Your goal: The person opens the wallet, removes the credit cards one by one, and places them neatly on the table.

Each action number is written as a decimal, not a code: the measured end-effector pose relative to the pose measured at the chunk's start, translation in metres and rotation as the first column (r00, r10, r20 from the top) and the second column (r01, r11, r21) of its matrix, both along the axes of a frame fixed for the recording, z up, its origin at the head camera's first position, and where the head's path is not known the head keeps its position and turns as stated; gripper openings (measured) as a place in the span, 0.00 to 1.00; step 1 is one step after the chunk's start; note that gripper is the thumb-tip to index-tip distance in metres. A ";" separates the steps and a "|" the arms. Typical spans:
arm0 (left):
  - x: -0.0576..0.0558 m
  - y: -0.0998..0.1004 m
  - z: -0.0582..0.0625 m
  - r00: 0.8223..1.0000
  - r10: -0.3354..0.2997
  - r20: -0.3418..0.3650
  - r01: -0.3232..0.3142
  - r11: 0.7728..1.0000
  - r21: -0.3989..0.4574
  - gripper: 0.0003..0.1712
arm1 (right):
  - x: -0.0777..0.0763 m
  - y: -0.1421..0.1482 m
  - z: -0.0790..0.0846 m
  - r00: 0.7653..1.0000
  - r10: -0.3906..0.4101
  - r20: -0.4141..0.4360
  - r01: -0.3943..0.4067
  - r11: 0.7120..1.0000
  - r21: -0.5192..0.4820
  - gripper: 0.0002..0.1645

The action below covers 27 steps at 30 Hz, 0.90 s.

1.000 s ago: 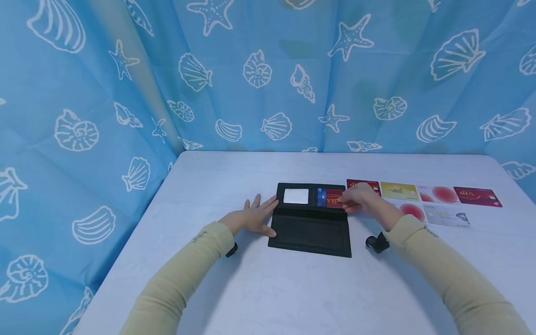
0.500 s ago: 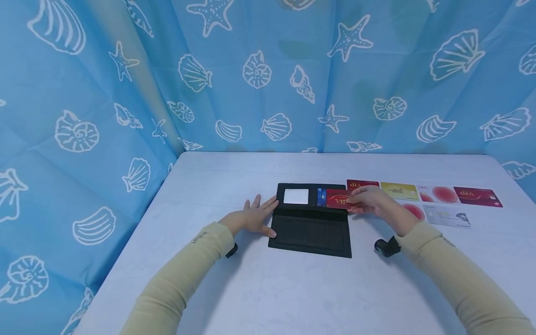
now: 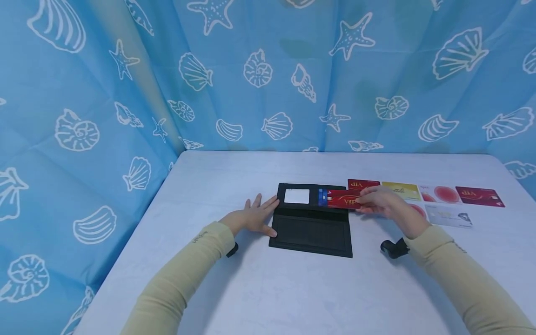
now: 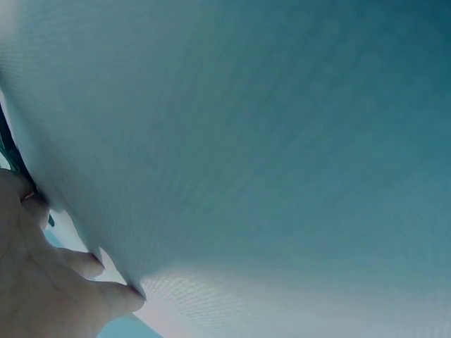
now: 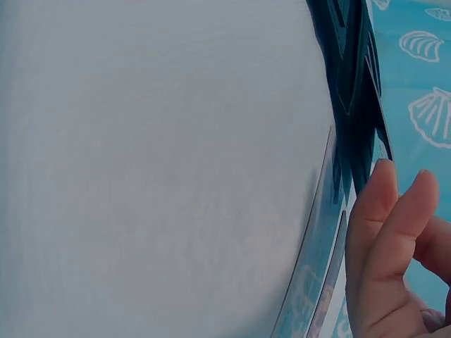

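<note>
A black wallet (image 3: 310,235) lies unfolded on the table, with a white rectangle (image 3: 297,196) in its upper left panel. My left hand (image 3: 253,217) rests with spread fingers on the wallet's left edge. On the other side, my right hand (image 3: 381,202) pinches the right end of a red VIP card (image 3: 341,199), which sticks out past the wallet's right edge. A blue strip (image 3: 322,197) shows at that card's left end. In the right wrist view the wallet (image 5: 352,84) appears edge-on above my fingers (image 5: 377,190); the pinched card is hard to make out there.
Right of the wallet, several cards lie in two rows: a red card (image 3: 363,184), a yellow card (image 3: 399,190), a pink-circle card (image 3: 444,194), another red card (image 3: 479,196) and a silver card (image 3: 449,216). A shell-patterned blue curtain (image 3: 234,83) hangs behind the white table (image 3: 301,293).
My right hand has moved to the right, drawing the red VIP card partly out over the wallet's right edge. The left hand and the wallet have stayed in place.
</note>
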<state>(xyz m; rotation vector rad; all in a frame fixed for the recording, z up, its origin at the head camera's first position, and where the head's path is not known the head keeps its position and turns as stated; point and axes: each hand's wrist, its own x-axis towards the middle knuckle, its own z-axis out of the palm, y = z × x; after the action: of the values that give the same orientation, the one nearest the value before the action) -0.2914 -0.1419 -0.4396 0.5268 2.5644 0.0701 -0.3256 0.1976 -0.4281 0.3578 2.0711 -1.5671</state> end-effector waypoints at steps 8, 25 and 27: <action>0.001 -0.001 0.001 1.000 -0.001 0.011 0.001 1.000 -0.005 0.57 | 0.005 0.012 -0.001 1.000 -0.012 0.001 0.012 1.000 -0.022 0.21; 0.002 -0.002 0.001 1.000 0.006 0.010 -0.006 1.000 0.005 0.57 | 0.010 0.054 0.000 0.999 -0.036 0.001 0.036 0.997 -0.068 0.24; 0.002 -0.001 0.001 1.000 0.008 0.011 -0.008 1.000 0.003 0.57 | 0.011 0.059 0.001 0.999 -0.043 0.009 0.043 0.997 -0.066 0.22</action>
<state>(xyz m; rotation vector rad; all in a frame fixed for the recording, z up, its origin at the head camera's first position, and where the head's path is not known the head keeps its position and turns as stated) -0.2894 -0.1434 -0.4384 0.5165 2.5561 0.0797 -0.3143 0.2565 -0.4270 0.3861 2.0133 -1.6527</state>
